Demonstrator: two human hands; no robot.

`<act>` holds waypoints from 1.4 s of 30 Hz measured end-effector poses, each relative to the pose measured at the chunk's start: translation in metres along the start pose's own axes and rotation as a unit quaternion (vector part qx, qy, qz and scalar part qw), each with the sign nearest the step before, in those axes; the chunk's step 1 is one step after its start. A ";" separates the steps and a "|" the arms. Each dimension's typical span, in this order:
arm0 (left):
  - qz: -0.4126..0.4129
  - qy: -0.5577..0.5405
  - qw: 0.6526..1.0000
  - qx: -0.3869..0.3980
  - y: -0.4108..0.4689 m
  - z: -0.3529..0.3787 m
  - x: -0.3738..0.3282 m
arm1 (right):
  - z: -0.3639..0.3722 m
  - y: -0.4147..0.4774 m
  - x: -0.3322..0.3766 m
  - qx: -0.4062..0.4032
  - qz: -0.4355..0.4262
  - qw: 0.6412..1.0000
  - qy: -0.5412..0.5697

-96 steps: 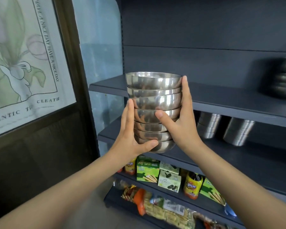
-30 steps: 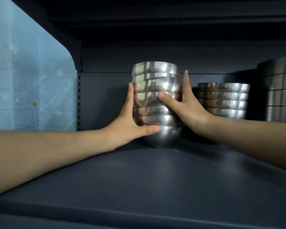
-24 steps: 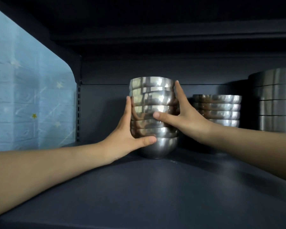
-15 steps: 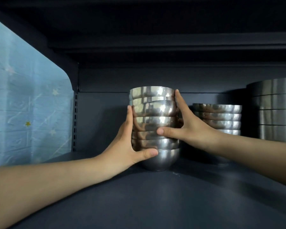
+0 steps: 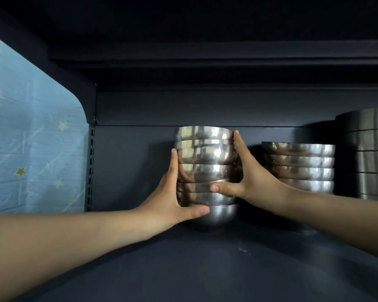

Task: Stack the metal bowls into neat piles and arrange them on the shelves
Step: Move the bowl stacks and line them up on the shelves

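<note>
A tall stack of metal bowls (image 5: pixel 205 155) stands on the dark shelf (image 5: pixel 205 269), near its back wall. My left hand (image 5: pixel 170 199) holds the stack's left side, fingers pointing up along it and thumb across the lowest bowls. My right hand (image 5: pixel 247 177) holds the right side, fingertips reaching the top bowl's rim and thumb laid across the front at mid height. The bottom bowl appears to rest on the shelf.
A shorter pile of metal bowls (image 5: pixel 299 166) stands just right of the held stack. Further right is a pile of larger metal bowls (image 5: pixel 371 153). Another shelf board (image 5: pixel 205 62) hangs close overhead. A blue panel (image 5: pixel 31 149) borders the left side.
The stack went from mid-air in front of the shelves onto this shelf. Over the last second both hands stay on it, and my right thumb has slid lower down the front.
</note>
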State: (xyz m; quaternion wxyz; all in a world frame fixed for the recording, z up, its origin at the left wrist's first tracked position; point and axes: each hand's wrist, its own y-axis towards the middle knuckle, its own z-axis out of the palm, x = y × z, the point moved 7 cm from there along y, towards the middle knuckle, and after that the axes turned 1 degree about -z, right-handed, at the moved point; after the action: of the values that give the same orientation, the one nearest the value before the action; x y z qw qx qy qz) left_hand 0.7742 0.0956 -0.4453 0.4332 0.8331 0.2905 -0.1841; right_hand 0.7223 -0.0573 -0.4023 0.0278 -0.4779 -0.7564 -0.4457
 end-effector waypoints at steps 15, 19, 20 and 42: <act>0.019 -0.076 0.997 -0.010 0.007 0.003 0.016 | 0.003 0.004 -0.014 -0.026 0.027 0.999 0.023; 0.001 -0.111 0.993 -0.030 0.009 0.001 0.021 | -0.001 0.002 -0.019 -0.034 0.064 0.996 0.042; -0.007 -0.125 0.992 -0.030 0.010 0.002 0.023 | -0.001 0.003 -0.022 -0.032 0.073 0.995 0.051; -0.061 -0.193 0.979 0.037 0.006 0.013 0.022 | 0.010 -0.002 -0.027 -0.019 0.080 0.994 0.078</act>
State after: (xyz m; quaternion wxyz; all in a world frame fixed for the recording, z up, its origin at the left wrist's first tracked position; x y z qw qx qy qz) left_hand 0.7935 0.0893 -0.4612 0.4376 0.7785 0.2445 -0.3777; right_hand 0.7394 -0.0696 -0.4220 0.1127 -0.5012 -0.7026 -0.4924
